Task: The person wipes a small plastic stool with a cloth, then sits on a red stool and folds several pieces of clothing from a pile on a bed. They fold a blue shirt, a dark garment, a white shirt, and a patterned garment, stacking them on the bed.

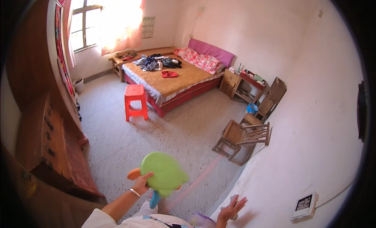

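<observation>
My left hand [142, 183] grips the edge of a small plastic stool [162, 171] with a round lime-green top. An orange leg [134, 174] and a blue leg [155, 199] stick out from under it, and the stool hangs in the air above the floor. To the right, my right hand [234, 209] is beside the white wall, its fingers stretched out. Greyish patches show at its edges; I cannot make out what they are. Low between my body and that hand is a blurred purple thing [201, 220].
A red plastic stool [135, 93] stands by the bed [156, 81], which bears clothes and pillows. Wooden chairs [235, 133], a blue bin [252, 108] and a bedside cabinet [230, 80] line the right wall. Dark wooden furniture [58, 145] fills the left side.
</observation>
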Demonstrator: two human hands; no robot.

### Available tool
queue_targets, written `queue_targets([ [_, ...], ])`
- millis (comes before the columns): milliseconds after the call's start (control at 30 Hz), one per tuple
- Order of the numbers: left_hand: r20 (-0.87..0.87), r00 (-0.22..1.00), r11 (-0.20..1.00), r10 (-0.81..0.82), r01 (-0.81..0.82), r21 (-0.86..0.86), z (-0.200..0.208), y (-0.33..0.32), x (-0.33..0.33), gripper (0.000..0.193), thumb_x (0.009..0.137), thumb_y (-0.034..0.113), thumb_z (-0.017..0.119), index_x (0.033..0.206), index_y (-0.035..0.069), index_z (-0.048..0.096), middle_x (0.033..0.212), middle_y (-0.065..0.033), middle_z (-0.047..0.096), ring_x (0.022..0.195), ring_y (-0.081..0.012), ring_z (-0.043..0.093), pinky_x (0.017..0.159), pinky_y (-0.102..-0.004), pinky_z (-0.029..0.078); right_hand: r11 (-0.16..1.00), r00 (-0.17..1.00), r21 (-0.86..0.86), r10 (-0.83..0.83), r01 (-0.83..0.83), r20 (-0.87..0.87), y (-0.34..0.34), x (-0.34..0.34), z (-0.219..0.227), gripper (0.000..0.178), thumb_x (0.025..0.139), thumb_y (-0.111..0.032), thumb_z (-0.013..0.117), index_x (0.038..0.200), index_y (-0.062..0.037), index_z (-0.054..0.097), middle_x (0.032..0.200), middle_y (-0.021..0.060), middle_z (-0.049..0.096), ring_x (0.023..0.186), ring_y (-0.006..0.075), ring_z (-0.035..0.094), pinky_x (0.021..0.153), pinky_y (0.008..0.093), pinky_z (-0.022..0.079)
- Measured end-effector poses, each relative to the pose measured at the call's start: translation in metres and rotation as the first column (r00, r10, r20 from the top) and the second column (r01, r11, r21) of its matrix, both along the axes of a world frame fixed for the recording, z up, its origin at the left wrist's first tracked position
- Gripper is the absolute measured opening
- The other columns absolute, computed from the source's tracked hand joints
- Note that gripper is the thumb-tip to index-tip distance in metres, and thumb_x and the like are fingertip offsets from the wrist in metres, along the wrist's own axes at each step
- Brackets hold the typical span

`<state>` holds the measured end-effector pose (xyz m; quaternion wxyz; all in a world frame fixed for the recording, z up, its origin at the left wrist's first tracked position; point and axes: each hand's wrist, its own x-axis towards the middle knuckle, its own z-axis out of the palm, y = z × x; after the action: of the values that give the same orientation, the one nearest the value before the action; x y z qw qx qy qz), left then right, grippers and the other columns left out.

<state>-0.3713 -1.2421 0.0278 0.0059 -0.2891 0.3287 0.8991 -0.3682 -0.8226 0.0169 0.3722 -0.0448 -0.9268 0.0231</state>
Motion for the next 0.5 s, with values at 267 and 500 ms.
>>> queue_targets([
  [267, -0.225, 0.836, 0.858, -0.500, 0.442, -0.261, 0.063, -0.005, -0.162, 0.042, 0.079, 0.017, 0.070, 0.114, -0.001, 0.056, 0.106, -0.0080, 0.063, 0.093, -0.0154, 0.061, 0.079, -0.0297, 0.050, -0.360, 0.877, -0.911, 0.480, 0.201, 0.005, -0.109, -0.089, -0.033, 0.036, 0.088, -0.026, 0.059, 0.112, 0.0001, 0.059, 0.107, 0.0107, 0.061, 0.097, 0.0216, 0.059, 0.086, 0.0350, 0.048],
  [500, -0.134, 0.698, 0.669, -0.704, 0.587, -0.456, 0.050, -0.029, -0.246, 0.040, 0.078, 0.015, 0.072, 0.113, 0.001, 0.057, 0.103, -0.0057, 0.063, 0.090, -0.0144, 0.061, 0.079, -0.0305, 0.050, -0.519, 0.744, -0.732, 0.668, 0.442, -0.024, -0.183, -0.164, -0.031, 0.040, 0.085, -0.030, 0.065, 0.111, -0.0001, 0.058, 0.104, 0.0086, 0.062, 0.089, 0.0180, 0.059, 0.078, 0.0316, 0.049],
])
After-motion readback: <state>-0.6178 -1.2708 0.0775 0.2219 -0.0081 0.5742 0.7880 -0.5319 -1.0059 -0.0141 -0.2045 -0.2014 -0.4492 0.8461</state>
